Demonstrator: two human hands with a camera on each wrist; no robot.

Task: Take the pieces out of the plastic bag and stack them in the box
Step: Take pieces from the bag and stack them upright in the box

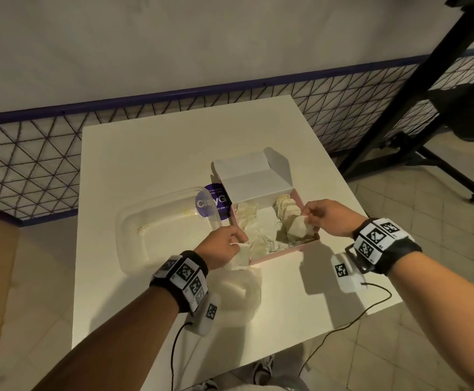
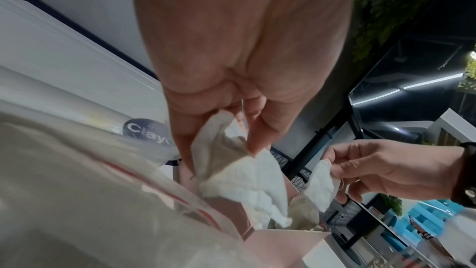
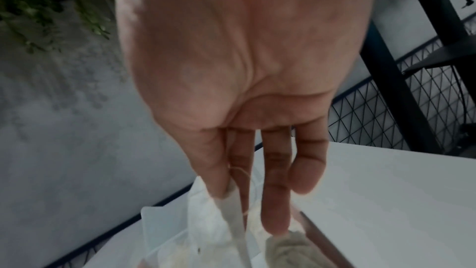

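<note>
A pink box (image 1: 286, 253) stands open mid-table, with small cream paper pieces (image 1: 285, 207) lined along its right side and more (image 1: 247, 214) loose at its left. My left hand (image 1: 238, 241) pinches one piece (image 1: 243, 253) at the box's near-left corner, just above the crumpled plastic bag (image 1: 238, 294). In the left wrist view the thumb and fingers of this hand (image 2: 224, 150) clamp that piece (image 2: 247, 172). My right hand (image 1: 308, 217) pinches another piece (image 1: 298, 228) over the box's right row. The right wrist view shows that hand (image 3: 231, 191) nipping the piece (image 3: 231, 217) between thumb and forefinger.
The box's white lid (image 1: 252, 176) stands open at the back. A clear plastic tub (image 1: 151, 230) lies left of the box, partly over a purple round label (image 1: 213, 204). Wrist cables (image 1: 343, 328) trail off the table's near edge. A wire fence (image 1: 32, 165) and black stand (image 1: 428, 108) lie beyond.
</note>
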